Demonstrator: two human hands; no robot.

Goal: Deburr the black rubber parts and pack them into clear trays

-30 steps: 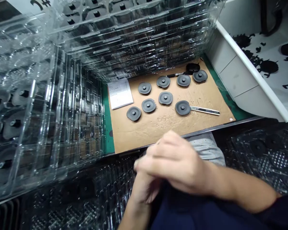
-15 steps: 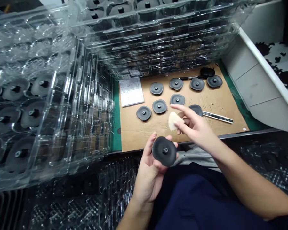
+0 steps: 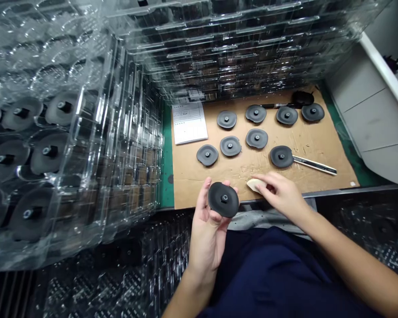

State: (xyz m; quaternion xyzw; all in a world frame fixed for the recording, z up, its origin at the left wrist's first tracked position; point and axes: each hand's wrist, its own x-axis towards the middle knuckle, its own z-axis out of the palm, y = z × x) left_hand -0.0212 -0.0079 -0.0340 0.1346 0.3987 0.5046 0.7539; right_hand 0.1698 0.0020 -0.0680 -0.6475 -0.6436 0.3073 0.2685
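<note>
Black rubber disc (image 3: 220,194) just sits in the left hand (image 3: 207,234), fingers curled up round its edge, while the right hand (image 3: 281,194) pinches one pale sponge (image 3: 254,184), with eight more discs (image 3: 256,138) on the cardboard sheet (image 3: 185,190).

Matte black rubber disc (image 3: 219,198) with a central stud, cradled at a tilt in the left hand (image 3: 207,234); pale pad (image 3: 254,184) pinched by the right hand (image 3: 280,193), near the disc.

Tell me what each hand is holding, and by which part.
The left hand holds a black disc by its rim, fingers behind, thumb at the lower edge. The right hand holds a pale pad by its end.
</note>
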